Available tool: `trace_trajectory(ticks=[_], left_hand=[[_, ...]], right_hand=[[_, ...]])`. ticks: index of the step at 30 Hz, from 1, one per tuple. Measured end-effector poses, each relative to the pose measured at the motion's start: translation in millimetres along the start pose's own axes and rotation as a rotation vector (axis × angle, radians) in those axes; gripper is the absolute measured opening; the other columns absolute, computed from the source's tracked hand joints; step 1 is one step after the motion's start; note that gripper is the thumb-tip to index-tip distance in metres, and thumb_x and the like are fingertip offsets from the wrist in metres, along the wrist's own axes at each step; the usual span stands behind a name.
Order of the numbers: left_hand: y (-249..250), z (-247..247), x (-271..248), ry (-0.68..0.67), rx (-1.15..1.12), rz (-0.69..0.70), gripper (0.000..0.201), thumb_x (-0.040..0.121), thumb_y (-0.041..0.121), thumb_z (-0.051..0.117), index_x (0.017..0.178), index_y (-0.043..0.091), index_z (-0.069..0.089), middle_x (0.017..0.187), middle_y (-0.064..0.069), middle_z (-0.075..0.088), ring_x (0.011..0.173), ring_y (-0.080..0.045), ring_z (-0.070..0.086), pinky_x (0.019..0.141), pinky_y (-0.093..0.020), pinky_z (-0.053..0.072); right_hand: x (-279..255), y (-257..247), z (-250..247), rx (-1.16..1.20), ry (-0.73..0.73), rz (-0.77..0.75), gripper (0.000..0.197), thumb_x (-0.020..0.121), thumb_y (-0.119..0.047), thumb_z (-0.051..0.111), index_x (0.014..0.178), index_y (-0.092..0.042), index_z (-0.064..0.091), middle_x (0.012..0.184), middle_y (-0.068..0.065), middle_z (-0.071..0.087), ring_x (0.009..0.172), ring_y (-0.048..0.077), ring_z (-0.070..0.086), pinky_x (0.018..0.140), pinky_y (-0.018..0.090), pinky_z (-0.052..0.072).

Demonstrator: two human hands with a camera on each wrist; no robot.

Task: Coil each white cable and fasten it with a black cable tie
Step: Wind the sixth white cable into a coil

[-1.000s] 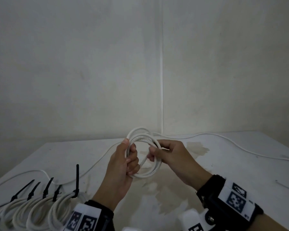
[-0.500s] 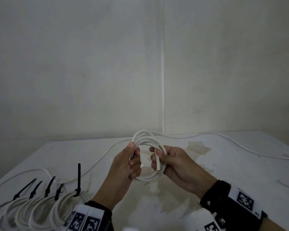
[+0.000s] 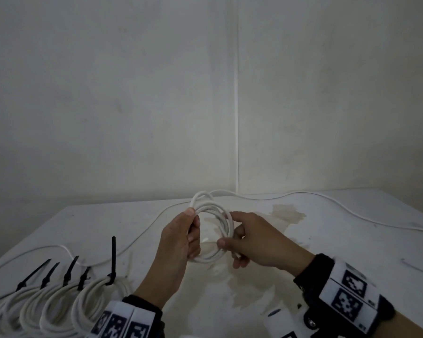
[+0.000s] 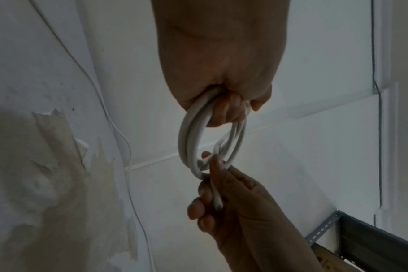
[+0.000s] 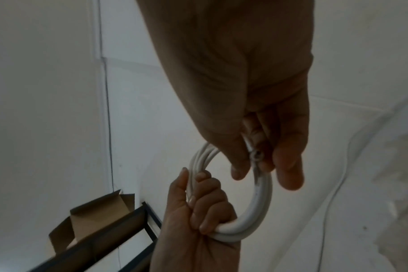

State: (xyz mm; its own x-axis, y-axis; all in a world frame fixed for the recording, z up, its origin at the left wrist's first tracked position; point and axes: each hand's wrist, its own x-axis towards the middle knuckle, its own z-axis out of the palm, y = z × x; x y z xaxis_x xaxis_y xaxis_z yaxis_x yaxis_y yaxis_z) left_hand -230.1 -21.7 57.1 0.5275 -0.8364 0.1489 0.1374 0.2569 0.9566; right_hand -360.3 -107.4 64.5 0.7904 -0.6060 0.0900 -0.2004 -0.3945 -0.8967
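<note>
Centre of the head view: the left hand [image 3: 181, 237] grips the white cable coil [image 3: 211, 230] in curled fingers, held upright above the table [image 3: 352, 240]. The right hand [image 3: 252, 240], on the coil's right rim, pinches the cable's cut end [image 4: 218, 203], which points down toward the wrist and probably needs tucking.

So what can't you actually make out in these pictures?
- Finished coils, head view: the bottom edge and the left wristband cut them off, so their count is uncertain.
- Held coil, head view: the left hand and right hand cover parts, so the loops cannot be counted.
- Loose cable, head view: it runs off the right edge, its end unseen.
- Cardboard box, right wrist view: its contents are hidden.
</note>
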Motion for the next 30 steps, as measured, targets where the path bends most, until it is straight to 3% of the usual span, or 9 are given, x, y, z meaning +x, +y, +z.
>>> trace_trajectory(ticks=[3,6,11,14,16,18,22,27,30], left_hand=[[7.7,-3.6,4.3,0.105,-0.038,0.026,0.035,0.096,0.019,0.037,0.063,0.011,0.044,0.04,0.009,0.029,0.031,-0.002,0.02,0.032,-0.013,0.017],[23.0,-10.4,12.3,0.151,-0.119,0.058,0.036,0.096,0.022,0.04,0.062,0.011,0.044,0.041,0.008,0.029,0.03,-0.001,0.02,0.031,-0.013,0.016],[24.7,-7.0,7.1,0.107,-0.107,0.073,0.035,0.096,0.025,0.038,0.064,0.01,0.044,0.039,0.009,0.027,0.03,-0.002,0.019,0.031,-0.014,0.016],[24.0,-2.5,5.1,0.053,-0.14,0.064,0.035,0.097,0.025,0.035,0.066,0.01,0.044,0.039,0.009,0.027,0.029,-0.002,0.019,0.033,-0.015,0.016],[23.9,2.3,2.5,0.026,-0.16,0.053,0.036,0.097,0.026,0.034,0.066,0.01,0.044,0.039,0.009,0.028,0.029,-0.002,0.02,0.033,-0.015,0.016],[22.6,5.9,0.9,0.018,-0.201,0.04,0.036,0.097,0.027,0.033,0.067,0.01,0.044,0.04,0.008,0.029,0.029,-0.002,0.022,0.033,-0.015,0.02],[14.9,5.0,1.8,-0.008,-0.251,0.016,0.038,0.097,0.032,0.032,0.071,0.01,0.048,0.043,0.007,0.036,0.036,-0.006,0.037,0.039,-0.016,0.036],[-2.1,-5.0,-2.6,-0.115,-0.142,0.034,0.035,0.095,0.031,0.032,0.08,0.007,0.053,0.057,0.001,0.051,0.056,-0.01,0.054,0.059,-0.02,0.051],[-14.3,-15.0,-6.5,-0.19,-0.027,0.043,0.035,0.088,0.035,0.035,0.086,0.007,0.056,0.068,-0.002,0.06,0.067,-0.012,0.062,0.068,-0.021,0.054]], right_hand=[[0.1,2.4,3.5,-0.004,-0.011,0.012,0.056,0.084,-0.016,0.067,0.133,-0.024,0.042,0.052,-0.002,0.055,0.049,0.015,0.061,0.047,0.019,0.046],[-1.5,7.1,11.4,-0.049,0.0,0.0,0.058,0.086,-0.019,0.064,0.137,-0.02,0.037,0.055,-0.004,0.051,0.05,0.011,0.059,0.049,0.013,0.044],[-7.5,8.4,11.8,-0.039,0.009,-0.013,0.045,0.088,-0.023,0.06,0.131,-0.02,0.045,0.055,-0.008,0.054,0.055,0.009,0.062,0.056,0.018,0.049],[-6.2,6.2,11.0,-0.048,0.015,-0.08,0.018,0.09,-0.03,0.056,0.108,-0.031,0.052,0.079,-0.012,0.056,0.067,0.002,0.058,0.063,0.018,0.047],[-3.4,3.0,16.8,0.069,0.045,-0.132,0.005,0.093,-0.029,0.051,0.098,-0.03,0.05,0.088,-0.011,0.059,0.076,0.002,0.056,0.072,0.018,0.047],[0.0,-0.9,23.5,0.262,0.108,-0.158,0.006,0.096,-0.021,0.045,0.099,-0.024,0.049,0.082,-0.006,0.063,0.078,0.005,0.061,0.081,0.023,0.05],[1.2,-7.5,23.7,0.396,0.228,-0.193,0.015,0.097,-0.02,0.038,0.097,-0.014,0.052,0.067,-0.005,0.059,0.067,0.006,0.063,0.076,0.024,0.053],[3.5,-10.1,17.5,0.456,0.301,-0.164,0.021,0.098,-0.02,0.036,0.088,-0.009,0.051,0.052,-0.006,0.052,0.052,0.007,0.057,0.08,0.044,0.05],[3.1,-8.8,14.3,0.323,0.318,-0.165,0.022,0.098,-0.019,0.037,0.082,-0.012,0.05,0.055,-0.003,0.045,0.047,0.006,0.053,0.07,0.038,0.048]])
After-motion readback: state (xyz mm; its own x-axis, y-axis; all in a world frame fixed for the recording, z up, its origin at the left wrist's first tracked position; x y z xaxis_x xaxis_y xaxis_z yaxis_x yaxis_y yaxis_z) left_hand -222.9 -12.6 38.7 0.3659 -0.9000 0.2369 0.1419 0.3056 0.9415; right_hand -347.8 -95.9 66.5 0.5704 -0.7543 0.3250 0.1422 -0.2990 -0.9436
